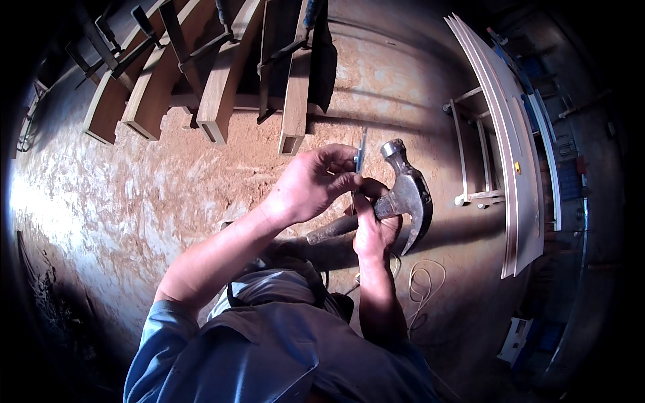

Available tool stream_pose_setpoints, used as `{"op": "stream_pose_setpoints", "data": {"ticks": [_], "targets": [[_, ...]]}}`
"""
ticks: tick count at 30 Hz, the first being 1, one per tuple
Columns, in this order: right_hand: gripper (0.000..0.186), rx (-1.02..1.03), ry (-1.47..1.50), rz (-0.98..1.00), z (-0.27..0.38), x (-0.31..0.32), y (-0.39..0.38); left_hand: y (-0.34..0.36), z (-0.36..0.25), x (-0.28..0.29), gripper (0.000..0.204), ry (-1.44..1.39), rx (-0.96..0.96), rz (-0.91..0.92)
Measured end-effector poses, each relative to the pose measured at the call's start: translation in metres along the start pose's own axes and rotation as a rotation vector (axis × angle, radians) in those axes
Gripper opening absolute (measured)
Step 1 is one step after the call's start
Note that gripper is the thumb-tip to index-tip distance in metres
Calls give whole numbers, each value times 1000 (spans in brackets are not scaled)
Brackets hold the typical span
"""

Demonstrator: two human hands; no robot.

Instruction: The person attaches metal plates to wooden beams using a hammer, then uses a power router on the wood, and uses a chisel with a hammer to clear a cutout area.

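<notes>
Dusty floor (pixel 195 174) | left hand (pixel 312 181) nearly closed, pinching thin metallic strip (pixel 359 160) | right hand (pixel 377 235) curled round claw hammer (pixel 406 191) near its head | yellow patch (pixel 518 168) on panel (pixel 525 221), any print too small to read

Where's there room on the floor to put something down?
Bare, dusty floor lies between the wooden beams and the left forearm, and more between the beams and the stacked boards. It's crowded among the clamps, around the hammer in the right hand, and by the looped cord.

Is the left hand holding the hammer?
No, the right hand holds the hammer, while the left hand pinches a thin piece.
</notes>
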State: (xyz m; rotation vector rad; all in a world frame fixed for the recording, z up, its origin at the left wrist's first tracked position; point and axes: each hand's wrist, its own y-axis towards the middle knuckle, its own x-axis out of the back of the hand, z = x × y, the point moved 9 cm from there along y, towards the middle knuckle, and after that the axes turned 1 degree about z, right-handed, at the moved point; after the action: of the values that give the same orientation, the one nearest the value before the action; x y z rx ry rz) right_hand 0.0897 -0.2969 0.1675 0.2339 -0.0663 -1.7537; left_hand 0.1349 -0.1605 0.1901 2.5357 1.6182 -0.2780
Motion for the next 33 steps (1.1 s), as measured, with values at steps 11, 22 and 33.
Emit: {"op": "stream_pose_setpoints", "data": {"ticks": [11, 22, 33], "targets": [[13, -91, 168, 16, -8, 14, 2, -3, 14, 14, 34, -185, 103, -103], [23, -168, 318, 136, -27, 10, 2, -2, 27, -6, 22, -255, 150, -69], [8, -208, 204, 216, -37, 20, 13, -21, 68, 31, 17, 378, 343, 21]]}}
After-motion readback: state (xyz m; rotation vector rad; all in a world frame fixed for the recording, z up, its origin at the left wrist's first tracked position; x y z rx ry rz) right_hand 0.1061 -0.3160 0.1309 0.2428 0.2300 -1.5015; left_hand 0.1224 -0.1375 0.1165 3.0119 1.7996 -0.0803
